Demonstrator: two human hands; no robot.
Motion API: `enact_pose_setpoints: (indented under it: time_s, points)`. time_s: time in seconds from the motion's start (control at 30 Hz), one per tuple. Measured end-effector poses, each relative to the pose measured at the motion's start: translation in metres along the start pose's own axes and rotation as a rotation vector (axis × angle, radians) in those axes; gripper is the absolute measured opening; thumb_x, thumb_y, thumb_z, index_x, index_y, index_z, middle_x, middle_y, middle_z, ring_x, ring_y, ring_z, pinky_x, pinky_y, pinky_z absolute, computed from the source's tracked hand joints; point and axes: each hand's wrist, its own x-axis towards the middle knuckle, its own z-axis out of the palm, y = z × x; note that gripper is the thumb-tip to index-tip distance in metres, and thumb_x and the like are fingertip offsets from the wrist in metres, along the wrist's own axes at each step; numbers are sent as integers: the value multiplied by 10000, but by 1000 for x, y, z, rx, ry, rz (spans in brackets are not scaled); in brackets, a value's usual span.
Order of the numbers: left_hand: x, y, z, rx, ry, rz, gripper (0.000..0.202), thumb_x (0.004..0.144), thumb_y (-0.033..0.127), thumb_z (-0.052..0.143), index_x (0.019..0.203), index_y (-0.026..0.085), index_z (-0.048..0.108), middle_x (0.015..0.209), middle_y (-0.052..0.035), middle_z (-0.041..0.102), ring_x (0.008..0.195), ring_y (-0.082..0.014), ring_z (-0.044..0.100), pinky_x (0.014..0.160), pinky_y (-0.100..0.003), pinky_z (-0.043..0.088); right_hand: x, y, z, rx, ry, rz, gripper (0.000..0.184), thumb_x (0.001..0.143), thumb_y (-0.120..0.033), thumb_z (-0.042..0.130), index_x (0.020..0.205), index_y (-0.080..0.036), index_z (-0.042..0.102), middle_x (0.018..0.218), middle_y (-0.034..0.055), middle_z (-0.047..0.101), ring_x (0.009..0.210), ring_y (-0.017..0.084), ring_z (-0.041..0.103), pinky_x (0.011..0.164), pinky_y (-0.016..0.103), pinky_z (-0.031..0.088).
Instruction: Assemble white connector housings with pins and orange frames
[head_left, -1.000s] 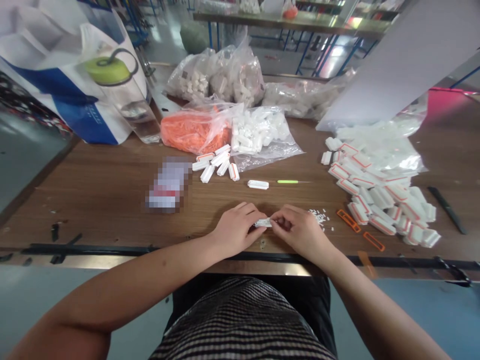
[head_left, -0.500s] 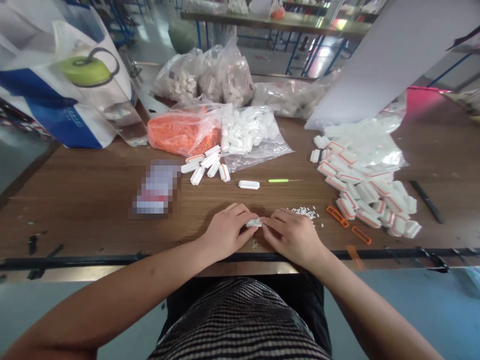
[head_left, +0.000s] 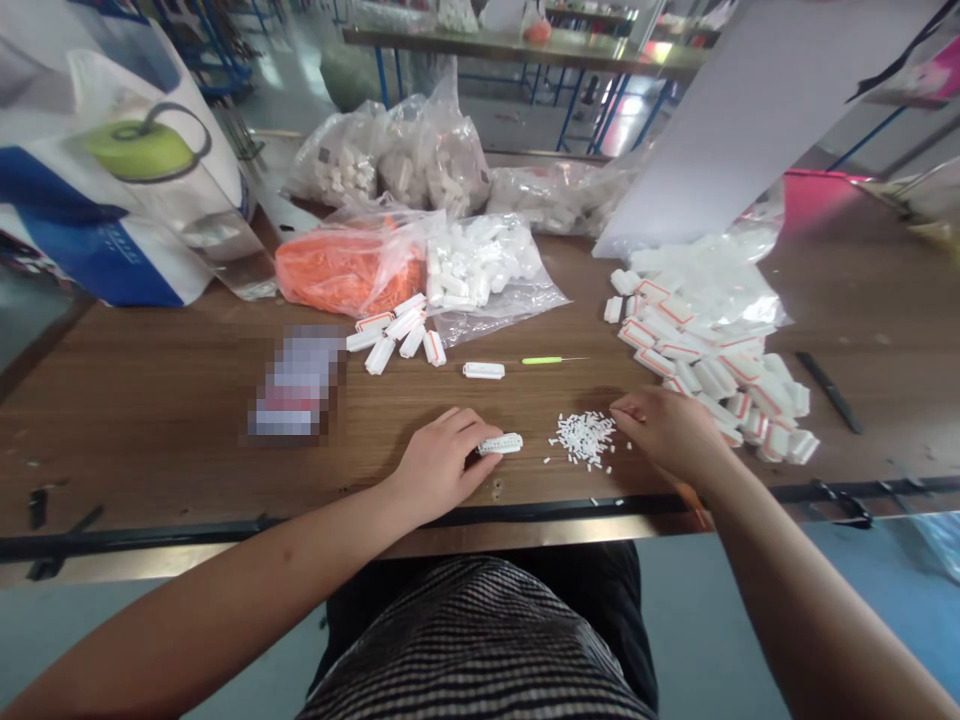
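My left hand (head_left: 448, 462) pinches one end of a white plastic housing (head_left: 511, 443) between thumb and fingers. The housing lies low over the table and shows a row of small holes. My right hand (head_left: 664, 428) is at the right edge of a loose pile of tiny white pieces (head_left: 585, 438). Its fingertips are pressed together; anything between them is too small to make out. Beyond the left hand lies another white housing (head_left: 484, 370), beside a yellow-green handled needle tool (head_left: 543, 360).
A heap of white housings with orange strips (head_left: 720, 365) lies at right, near a black bar (head_left: 829, 392). Several more housings (head_left: 405, 325) lie left of centre. Bags of orange parts (head_left: 349, 270) and white parts (head_left: 480, 262) stand behind. A green-lidded bottle (head_left: 142, 150) is far left.
My right hand has let go of the housing and moved right, past the tiny white pieces, now covering the orange frames. My left hand still holds the housing. The view has shifted slightly.
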Motion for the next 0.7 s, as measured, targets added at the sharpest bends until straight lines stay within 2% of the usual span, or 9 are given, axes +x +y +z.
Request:
enact_pose_setpoints:
  time_s: [0.1, 0.17, 0.4, 0.57, 0.7]
  points:
    - [0, 0, 0, 1, 9, 2, 158, 940, 285, 566, 1046, 205, 651, 925, -35, 654, 881, -197, 599, 788, -361, 526, 2, 3, -1, 0, 38, -99, 265, 804, -223, 476, 763, -209, 737, 824, 63, 746, 763, 210, 657, 605, 282, 382]
    - [0, 0, 1, -2, 11, 3, 153, 938, 278, 568, 1043, 206, 651, 923, -32, 653, 877, -194, 597, 789, -359, 524, 2, 9, -3, 29, 30, -114, 285, 809, -225, 478, 830, -214, 762, 885, 61, 766, 804, 218, 678, 635, 284, 417]
    - [0, 0, 0, -9, 9, 7, 147, 934, 275, 572, 1041, 208, 647, 931, -33, 649, 876, -198, 597, 789, -365, 523, 0, 21, -2, 213, -2, 71, 272, 814, -366, 547, 799, -231, 783, 726, 26, 768, 625, 197, 678, 546, 265, 421]
    - [0, 0, 1, -1, 12, 10, 149, 931, 278, 578, 1041, 202, 646, 921, -35, 650, 876, -200, 598, 790, -364, 521, 5, 18, 0, 269, -26, 101, 262, 787, -369, 572, 788, -222, 788, 773, 34, 777, 673, 204, 683, 602, 273, 444]
    - [0, -1, 1, 0, 15, 14, 154, 937, 281, 568, 1040, 198, 646, 916, -35, 650, 872, -198, 599, 788, -367, 522, 5, 17, -2, 244, -40, 96, 303, 807, -383, 540, 780, -212, 788, 766, 45, 776, 650, 202, 676, 580, 273, 432]
